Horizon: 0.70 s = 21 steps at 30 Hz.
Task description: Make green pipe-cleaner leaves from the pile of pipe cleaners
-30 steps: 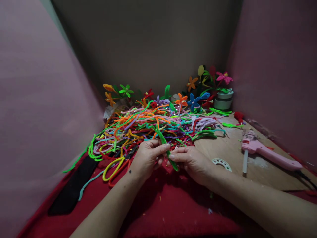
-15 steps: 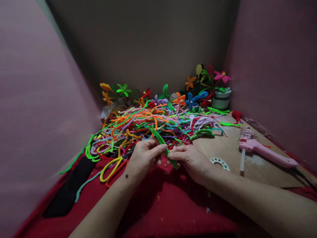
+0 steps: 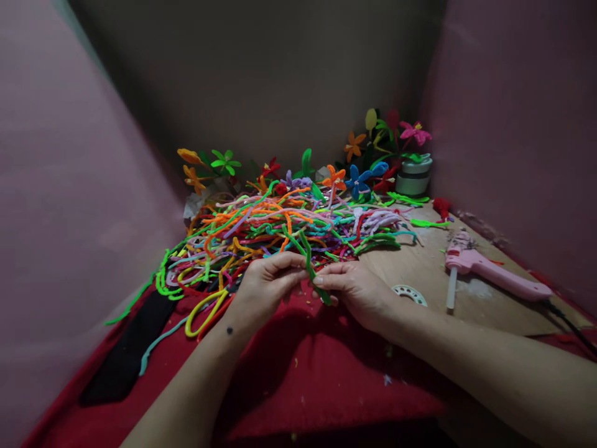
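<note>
Both of my hands meet at the centre over a red cloth [image 3: 326,379]. My left hand [image 3: 263,289] pinches a dark green pipe cleaner [image 3: 308,258] with its fingers closed. My right hand [image 3: 357,289] grips the same pipe cleaner lower down, where its end pokes out below the fingers. The green piece rises from my hands toward a big tangled pile of pipe cleaners [image 3: 284,230] in many colours just behind them.
A pink glue gun [image 3: 489,277] with a white glue stick lies on a wooden board [image 3: 433,267] at the right. A white ring piece [image 3: 409,294] lies beside my right wrist. Finished pipe-cleaner flowers [image 3: 359,177] and a small pot [image 3: 413,175] stand along the back wall.
My hands stay together on the green pipe cleaner and have shifted slightly up in the picture as my head tilted. The pipe cleaner now looks a little more bent.
</note>
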Each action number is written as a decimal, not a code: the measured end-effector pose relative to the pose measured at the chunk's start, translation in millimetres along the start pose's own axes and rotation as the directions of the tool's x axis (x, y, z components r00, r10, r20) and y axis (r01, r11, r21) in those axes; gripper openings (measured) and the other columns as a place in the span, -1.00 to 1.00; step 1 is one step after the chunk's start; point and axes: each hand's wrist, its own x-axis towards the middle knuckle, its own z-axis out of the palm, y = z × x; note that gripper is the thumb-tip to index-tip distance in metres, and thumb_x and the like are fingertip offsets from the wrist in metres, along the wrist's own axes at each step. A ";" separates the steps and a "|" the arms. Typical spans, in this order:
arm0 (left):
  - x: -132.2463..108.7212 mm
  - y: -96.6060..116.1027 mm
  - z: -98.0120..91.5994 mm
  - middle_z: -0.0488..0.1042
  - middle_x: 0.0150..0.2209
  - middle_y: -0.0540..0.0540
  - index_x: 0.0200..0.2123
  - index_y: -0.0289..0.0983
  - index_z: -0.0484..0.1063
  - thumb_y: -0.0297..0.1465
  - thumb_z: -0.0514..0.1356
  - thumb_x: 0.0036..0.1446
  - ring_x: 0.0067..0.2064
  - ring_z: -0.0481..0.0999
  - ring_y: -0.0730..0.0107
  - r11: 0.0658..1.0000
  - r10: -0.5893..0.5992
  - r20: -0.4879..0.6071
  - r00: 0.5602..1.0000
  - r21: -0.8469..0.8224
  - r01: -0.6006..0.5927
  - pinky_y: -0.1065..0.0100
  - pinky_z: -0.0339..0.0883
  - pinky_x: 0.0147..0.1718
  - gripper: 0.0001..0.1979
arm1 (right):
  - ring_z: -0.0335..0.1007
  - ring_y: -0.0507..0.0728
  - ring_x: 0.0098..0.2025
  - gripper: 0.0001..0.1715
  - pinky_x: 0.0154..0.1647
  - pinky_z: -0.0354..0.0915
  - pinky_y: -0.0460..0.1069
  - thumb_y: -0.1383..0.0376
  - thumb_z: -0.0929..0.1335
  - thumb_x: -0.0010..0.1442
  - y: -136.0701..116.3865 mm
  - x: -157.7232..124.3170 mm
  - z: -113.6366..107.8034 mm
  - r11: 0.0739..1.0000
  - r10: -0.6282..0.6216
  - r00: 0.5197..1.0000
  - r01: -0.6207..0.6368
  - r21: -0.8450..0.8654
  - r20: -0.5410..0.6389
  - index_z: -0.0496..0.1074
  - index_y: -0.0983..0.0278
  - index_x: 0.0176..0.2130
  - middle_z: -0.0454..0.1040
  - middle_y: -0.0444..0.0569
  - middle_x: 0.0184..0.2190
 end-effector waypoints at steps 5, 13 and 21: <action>-0.2 -6.7 -2.8 0.42 -0.43 -0.01 -0.33 -0.27 0.49 -0.46 0.15 0.06 -0.46 0.37 0.54 0.899 0.335 -0.001 0.942 0.300 -0.319 0.52 0.24 -0.47 -0.87 | 0.05 -0.08 -0.65 -0.87 -0.60 -0.08 -0.09 0.35 0.41 -0.16 -2.6 0.1 -0.1 0.999 -0.005 1.000 0.005 0.031 -0.011 0.38 0.35 -0.62 0.28 -0.20 -0.71; -1.7 -8.2 -6.5 0.38 -0.40 -0.03 -0.28 -0.28 0.46 -0.45 0.10 0.13 -0.42 0.37 0.56 0.666 0.517 0.121 0.847 0.565 -0.487 0.54 0.22 -0.45 -0.86 | 0.07 -0.08 -0.64 -0.91 -0.58 -0.07 -0.09 0.38 0.40 -0.18 -3.9 0.7 -0.9 0.999 -0.035 0.999 0.033 0.039 0.039 0.39 0.35 -0.62 0.33 -0.17 -0.69; -7.1 2.1 -10.6 0.42 -0.31 -0.08 -0.33 -0.23 0.44 -0.46 0.09 0.12 -0.27 0.28 0.33 0.258 0.640 0.321 0.698 0.767 -0.588 0.28 0.16 -0.29 -0.88 | 0.03 -0.06 -0.63 -0.89 -0.56 -0.06 -0.08 0.38 0.37 -0.19 -7.0 -2.5 1.5 0.996 -0.051 0.998 0.054 -0.074 0.046 0.36 0.33 -0.66 0.27 -0.19 -0.72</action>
